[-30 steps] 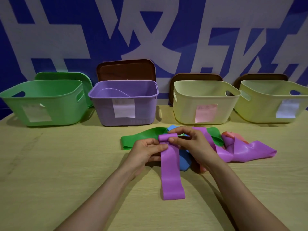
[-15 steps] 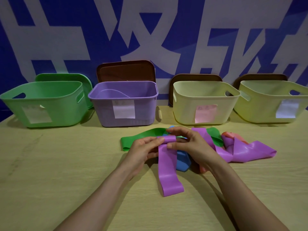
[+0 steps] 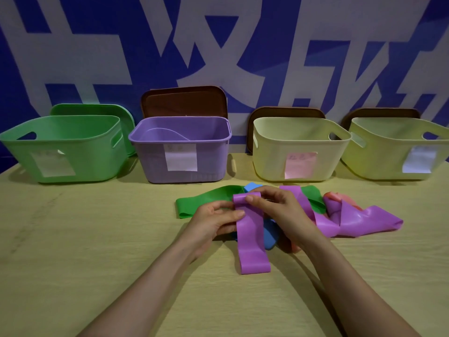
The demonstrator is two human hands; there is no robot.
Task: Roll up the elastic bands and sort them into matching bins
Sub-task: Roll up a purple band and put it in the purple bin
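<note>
The purple band [image 3: 252,242] looks light, soft and springy, lying limp on the worktop [image 3: 85,239] with its far end curled over. Left hand [image 3: 213,220] and right hand [image 3: 279,210] have their fingers pinched on that curl. I'd hold the roll's 2 edges firmly, or it'll likely unwind.

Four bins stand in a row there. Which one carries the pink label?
The pale yellow bin, third from the left, beside the purple bin. Its front label is pink; the other three carry whitish ones.
</note>
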